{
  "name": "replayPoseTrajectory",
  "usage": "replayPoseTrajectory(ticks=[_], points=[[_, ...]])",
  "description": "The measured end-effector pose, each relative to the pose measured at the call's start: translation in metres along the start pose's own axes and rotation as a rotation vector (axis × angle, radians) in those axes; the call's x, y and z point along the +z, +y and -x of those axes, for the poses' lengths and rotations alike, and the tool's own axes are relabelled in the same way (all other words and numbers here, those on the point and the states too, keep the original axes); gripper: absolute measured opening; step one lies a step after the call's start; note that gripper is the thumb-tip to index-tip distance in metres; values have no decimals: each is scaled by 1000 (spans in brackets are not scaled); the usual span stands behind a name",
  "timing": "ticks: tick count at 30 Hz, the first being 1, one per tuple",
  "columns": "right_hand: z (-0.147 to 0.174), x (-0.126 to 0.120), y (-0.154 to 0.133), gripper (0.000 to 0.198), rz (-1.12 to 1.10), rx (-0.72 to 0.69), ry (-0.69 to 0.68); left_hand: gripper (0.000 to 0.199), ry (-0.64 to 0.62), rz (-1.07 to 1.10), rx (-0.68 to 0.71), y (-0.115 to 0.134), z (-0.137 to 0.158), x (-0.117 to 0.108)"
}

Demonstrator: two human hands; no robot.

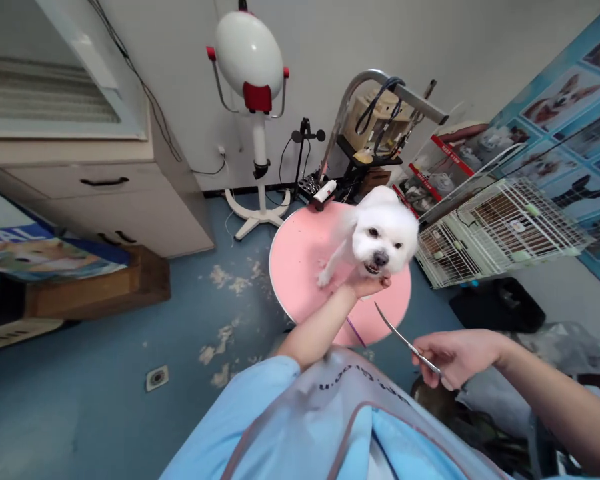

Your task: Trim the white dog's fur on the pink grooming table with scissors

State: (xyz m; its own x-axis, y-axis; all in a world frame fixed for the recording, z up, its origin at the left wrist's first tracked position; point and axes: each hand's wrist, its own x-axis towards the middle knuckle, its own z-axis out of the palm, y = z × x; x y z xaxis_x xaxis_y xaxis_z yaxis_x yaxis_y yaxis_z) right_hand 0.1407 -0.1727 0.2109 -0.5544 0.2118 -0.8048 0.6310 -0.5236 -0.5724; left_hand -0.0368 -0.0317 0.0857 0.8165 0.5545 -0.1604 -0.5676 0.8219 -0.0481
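A white fluffy dog is on a round pink grooming table, facing me with its mouth slightly open. My left hand is under its chin, fingers curled against the fur and holding the head. Off to the right, apart from the dog, my right hand grips a pair of curved scissors. The blades look closed and point up and left toward the table's front edge. A thin purple strip lies near that edge, partly covered by my left forearm; its kind is unclear.
Behind the table, a metal grooming arm carries dark loops, and a tool tray holds a white bottle. A white stand dryer stands back left. Wire cages are at right, cabinets at left. Fur clumps litter the floor.
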Motion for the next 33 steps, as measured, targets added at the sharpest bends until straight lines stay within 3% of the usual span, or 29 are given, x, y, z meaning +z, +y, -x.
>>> replayPoseTrajectory(ticks=[3,6,14,21,27,33], points=[[2,-4,-19,48,-74,-8,-15,53,17,-81,12,-5,4,8],[2,-12,-41,41,23,36,23,65,13,-155,43,-10,12,18],[8,-32,-84,35,278,92,105,60,-1,-231,91,-16,15,21],[3,-36,-90,30,378,124,149,65,-68,-160,38,-13,6,19],[0,-31,-93,37,332,91,210,70,-119,-70,-1,-12,6,20],[-2,-25,-94,36,321,105,239,63,-158,-44,-11,-14,4,18]])
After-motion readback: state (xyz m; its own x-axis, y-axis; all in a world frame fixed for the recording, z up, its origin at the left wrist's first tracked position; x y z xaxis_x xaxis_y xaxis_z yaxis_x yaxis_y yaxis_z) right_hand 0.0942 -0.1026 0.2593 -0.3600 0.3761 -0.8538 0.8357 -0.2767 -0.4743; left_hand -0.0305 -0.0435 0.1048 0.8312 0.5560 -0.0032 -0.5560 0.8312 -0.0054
